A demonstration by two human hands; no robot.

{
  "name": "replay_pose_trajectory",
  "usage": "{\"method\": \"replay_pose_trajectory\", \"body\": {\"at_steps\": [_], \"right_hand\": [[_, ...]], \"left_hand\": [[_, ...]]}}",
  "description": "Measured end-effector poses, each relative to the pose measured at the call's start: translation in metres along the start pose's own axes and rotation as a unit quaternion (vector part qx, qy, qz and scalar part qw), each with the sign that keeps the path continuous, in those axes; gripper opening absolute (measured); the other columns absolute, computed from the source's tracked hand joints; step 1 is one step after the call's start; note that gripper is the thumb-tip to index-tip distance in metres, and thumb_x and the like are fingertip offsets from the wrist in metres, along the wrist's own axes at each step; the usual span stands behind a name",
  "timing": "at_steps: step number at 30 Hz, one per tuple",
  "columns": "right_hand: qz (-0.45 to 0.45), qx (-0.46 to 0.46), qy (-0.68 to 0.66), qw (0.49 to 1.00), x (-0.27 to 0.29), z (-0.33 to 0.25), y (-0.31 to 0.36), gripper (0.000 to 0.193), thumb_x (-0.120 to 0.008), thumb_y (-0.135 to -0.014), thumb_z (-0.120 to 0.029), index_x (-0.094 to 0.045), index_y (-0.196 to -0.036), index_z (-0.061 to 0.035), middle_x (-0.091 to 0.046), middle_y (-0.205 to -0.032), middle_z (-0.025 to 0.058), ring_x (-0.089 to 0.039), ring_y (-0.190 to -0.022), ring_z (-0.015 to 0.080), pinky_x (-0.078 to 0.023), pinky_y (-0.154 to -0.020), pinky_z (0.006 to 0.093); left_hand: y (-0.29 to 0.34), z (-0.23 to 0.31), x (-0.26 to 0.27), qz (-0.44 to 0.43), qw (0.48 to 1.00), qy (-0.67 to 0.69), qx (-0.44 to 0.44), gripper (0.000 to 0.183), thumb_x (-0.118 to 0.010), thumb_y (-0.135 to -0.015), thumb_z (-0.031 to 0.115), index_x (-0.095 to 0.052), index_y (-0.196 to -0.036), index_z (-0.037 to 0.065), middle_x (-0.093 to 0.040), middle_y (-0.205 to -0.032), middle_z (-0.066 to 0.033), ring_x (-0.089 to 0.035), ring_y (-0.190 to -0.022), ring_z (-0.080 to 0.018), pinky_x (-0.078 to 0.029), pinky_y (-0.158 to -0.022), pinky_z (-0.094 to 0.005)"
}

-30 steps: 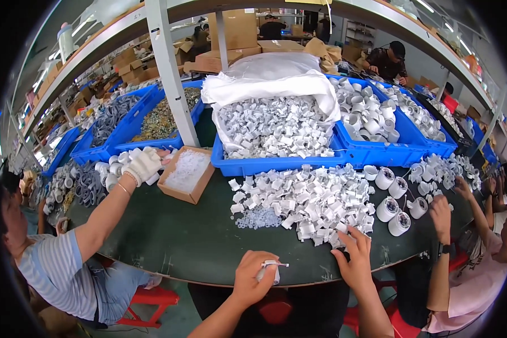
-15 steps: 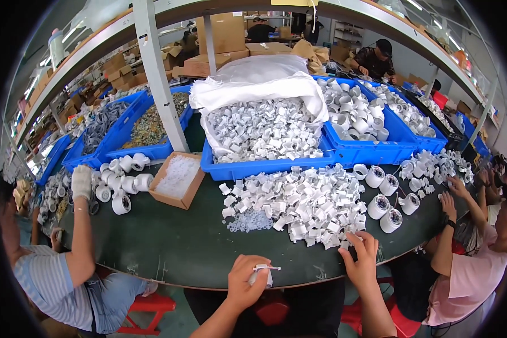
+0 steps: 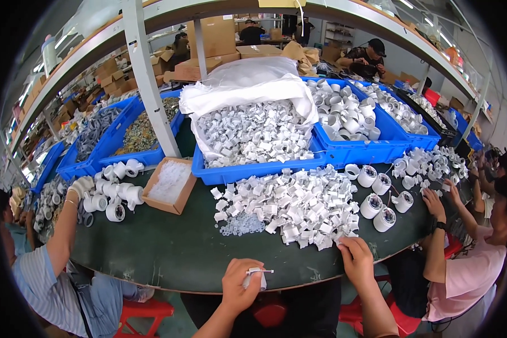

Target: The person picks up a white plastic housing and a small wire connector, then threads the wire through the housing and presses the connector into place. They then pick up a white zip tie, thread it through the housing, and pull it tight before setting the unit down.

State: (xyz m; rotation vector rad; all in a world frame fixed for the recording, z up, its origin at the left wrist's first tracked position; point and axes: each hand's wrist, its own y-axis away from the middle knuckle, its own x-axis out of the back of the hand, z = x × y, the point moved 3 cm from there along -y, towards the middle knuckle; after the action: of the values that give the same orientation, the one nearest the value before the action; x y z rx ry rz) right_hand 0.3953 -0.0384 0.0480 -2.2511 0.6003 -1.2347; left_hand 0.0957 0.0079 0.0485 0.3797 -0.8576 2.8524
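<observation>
A dark green table (image 3: 152, 248) fills the middle of the frame, running out toward both sides. A co-worker in a striped shirt (image 3: 42, 290) sits at the lower left, another in a pink shirt (image 3: 470, 276) at the lower right. Across the upper middle stands a blue bin (image 3: 259, 174) holding an open white sack (image 3: 236, 93) full of small white plastic pieces. A loose heap of white pieces (image 3: 298, 205) lies on the table in front of it, right of centre. Left of centre sits a cardboard box (image 3: 180, 201) of clear bits. At the lower centre, the left hand (image 3: 239, 281) is curled around a small white part, gripping it. The right hand (image 3: 356, 259) has its fingers bent at the heap's lower right edge; whether they pinch a piece I cannot tell. Right of the heap stand white cups (image 3: 384, 221) with dark insides. The white part (image 3: 257, 278) shows at the left hand's fingertips, a thin stub pointing right. Smallest are the clear rings (image 3: 242, 224) at the heap's lower left.
</observation>
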Motion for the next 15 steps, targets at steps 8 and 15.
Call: {"method": "replay_pose_trajectory", "body": {"at_steps": [8,15], "right_hand": [[-0.061,-0.151,-0.156,0.974,0.006,0.01,0.002,0.006,-0.067,-0.091,0.002,-0.067,-0.097,0.0002,-0.067,-0.095,0.0078,-0.065,-0.082,0.0176,-0.052,-0.074,0.0294],[-0.08,-0.334,-0.431,0.834,0.0,0.028,0.003,0.008,-0.063,-0.1,-0.009,-0.062,-0.103,-0.0021,-0.064,-0.104,0.0065,-0.063,-0.089,0.0152,-0.056,-0.083,0.0328]], "left_hand": [[0.001,-0.001,0.0,0.004,1.0,0.006,0.0,0.01,-0.062,-0.088,0.007,-0.069,-0.088,0.0,-0.072,-0.093,-0.0144,-0.065,-0.088,-0.0277,-0.049,-0.082,-0.0377],[0.002,-0.001,0.0,0.0,1.0,0.002,0.0,0.012,-0.061,-0.088,0.008,-0.069,-0.089,-0.001,-0.072,-0.095,-0.0152,-0.065,-0.089,-0.0281,-0.049,-0.083,-0.0379]]}}
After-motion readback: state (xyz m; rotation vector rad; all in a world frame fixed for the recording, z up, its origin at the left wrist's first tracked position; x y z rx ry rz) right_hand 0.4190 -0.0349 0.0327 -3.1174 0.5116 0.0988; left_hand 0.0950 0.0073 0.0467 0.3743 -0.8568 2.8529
